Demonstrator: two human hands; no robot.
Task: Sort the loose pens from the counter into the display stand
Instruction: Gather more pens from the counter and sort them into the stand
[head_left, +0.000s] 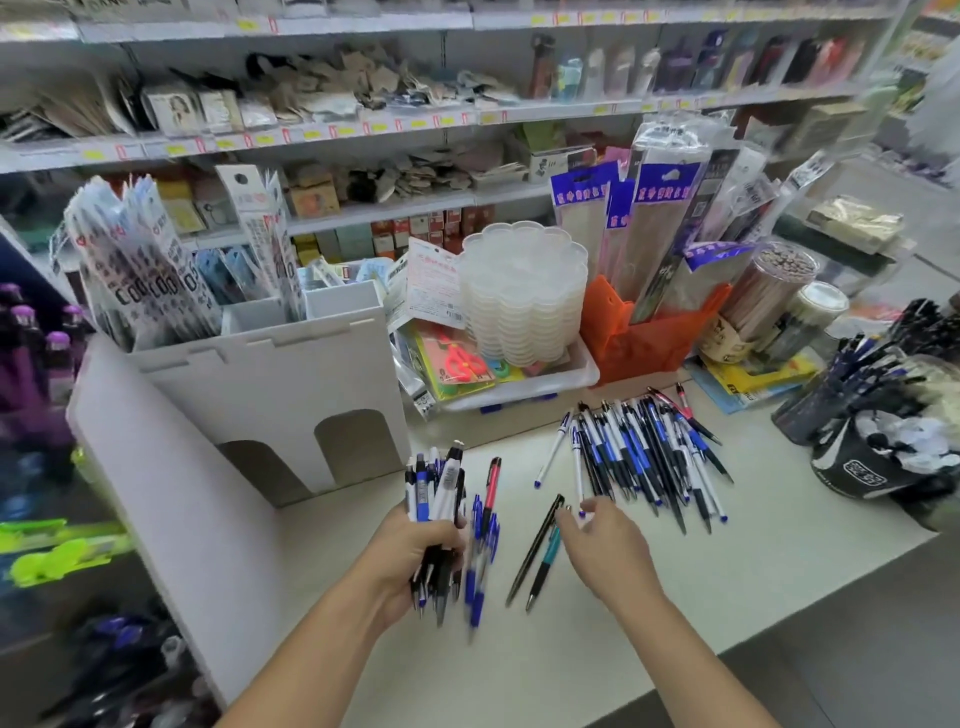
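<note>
Left hand (415, 540) gripping a fat bundle of pens (439, 499) near the white stand (270, 384). Right hand (605, 545) open, fingers spread, hovering over loose pens (644, 457) on the worktop (597, 613).

There was a single view, taken from a camera worn on the person's head, looking forward and steeply down across the counter (597, 623). The lens was wide, so the shelves (363, 130) along the top of the frame bowed and the edges smeared. It sat close: both forearms entered from the bottom edge, with the left hand (415, 540) and the right hand (602, 540) near the lower centre. The white stand (270, 384) filled the left middle, the spread of pens (644, 457) lay right of centre, and aisle floor showed at the lower right corner
</note>
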